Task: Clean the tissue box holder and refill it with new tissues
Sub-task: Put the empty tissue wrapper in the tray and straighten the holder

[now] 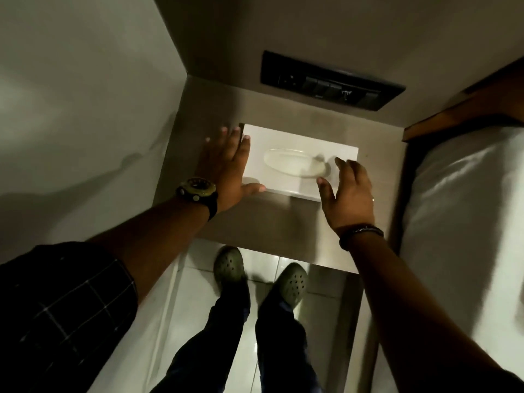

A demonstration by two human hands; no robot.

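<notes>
A white tissue box holder (295, 143) with an oval slot on top lies on a grey-brown side table (266, 219). No tissue shows in the slot. My left hand (226, 171), with a watch on the wrist, is flat against the holder's left end, fingers spread, thumb at the front corner. My right hand (348, 191) hovers over the holder's right front corner with fingers apart, and I cannot tell whether it touches.
A black switch panel (329, 80) is set in the wall behind the table. A bed with white linen (465, 211) and a wooden headboard stands at the right. Grey walls close the left side. My feet in green clogs stand on pale floor tiles below.
</notes>
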